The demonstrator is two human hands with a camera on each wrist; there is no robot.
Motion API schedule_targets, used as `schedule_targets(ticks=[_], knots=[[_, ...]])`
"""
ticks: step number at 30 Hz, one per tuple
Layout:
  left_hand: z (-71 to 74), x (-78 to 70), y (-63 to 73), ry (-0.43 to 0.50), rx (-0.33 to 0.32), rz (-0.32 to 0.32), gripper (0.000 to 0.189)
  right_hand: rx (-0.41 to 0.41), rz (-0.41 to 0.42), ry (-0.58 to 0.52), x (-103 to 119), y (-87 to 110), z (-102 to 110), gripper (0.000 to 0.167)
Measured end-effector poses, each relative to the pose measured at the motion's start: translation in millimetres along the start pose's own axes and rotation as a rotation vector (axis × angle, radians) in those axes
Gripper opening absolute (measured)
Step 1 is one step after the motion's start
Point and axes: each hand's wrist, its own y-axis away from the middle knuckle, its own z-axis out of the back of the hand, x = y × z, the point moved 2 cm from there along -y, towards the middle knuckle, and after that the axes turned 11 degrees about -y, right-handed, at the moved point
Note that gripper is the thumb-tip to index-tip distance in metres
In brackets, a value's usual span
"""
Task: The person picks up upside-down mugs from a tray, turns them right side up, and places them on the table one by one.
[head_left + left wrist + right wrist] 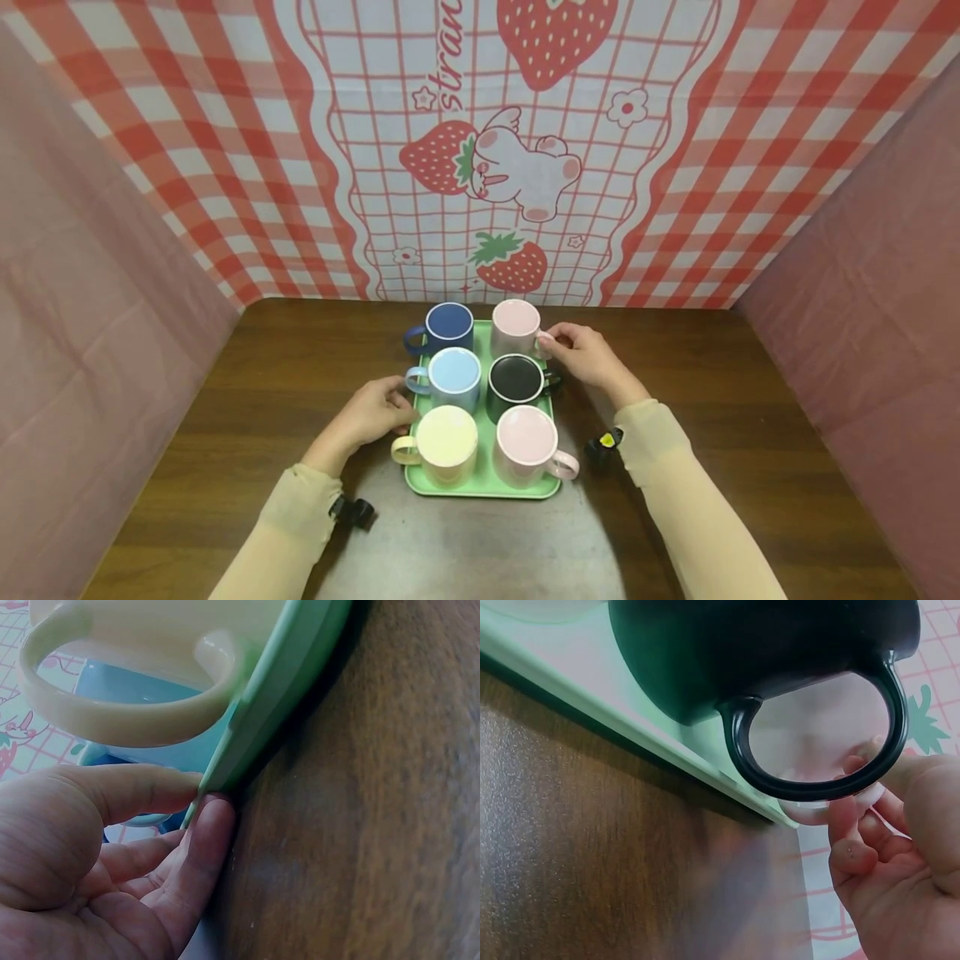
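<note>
On a light green tray [486, 471] six mugs stand upright in two columns; "several" fill it edge to edge. Down its left side are a dark blue mug [448, 325], a light blue mug [454, 377] and a yellow mug [447, 446]. Along the right are a far pink mug [515, 327], a black mug [515, 385] and a near pink mug [527, 443]. My left hand [375, 410] pinches the tray's left rim between thumb and fingers, beside the yellow mug's handle [142, 724]. With thumb and fingers, my right hand [588, 357] grips the far pink mug's handle, partly behind the black handle [810, 787].
The tray lies on a brown wooden table [247, 417]. Close behind it rises a red and white checked cloth [517, 100] with strawberry prints. Pink cloth walls [862, 275] stand at both sides.
</note>
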Motion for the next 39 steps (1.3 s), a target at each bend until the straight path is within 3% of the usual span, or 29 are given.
schedule_targets(ticks=[7,13,27,34,39], knots=[[-0.8,0.0,-1.2,-0.004,-0.005,-0.002,0.058,0.042,-0.003,-0.015,3.8,1.6,-0.6,0.021],[-3.1,-1.4,-1.7,-0.034,-0.009,-0.017,0.066,0.041,-0.025,-0.037,4.5,4.3,-1.3,0.022],[-3.0,-4.8,2.2,-0.092,-0.04,-0.044,0.064,0.031,-0.017,-0.039,3.1,5.1,-6.2,0.021],[-4.2,-6.8,6.8,-0.045,-0.007,-0.027,0.082,0.049,-0.017,-0.032,4.7,8.4,-5.7,0.022],[-5.4,-7.0,13.2,-0.064,-0.003,-0.019,0.086,0.062,-0.05,-0.054,9.0,16.4,-5.3,0.024]])
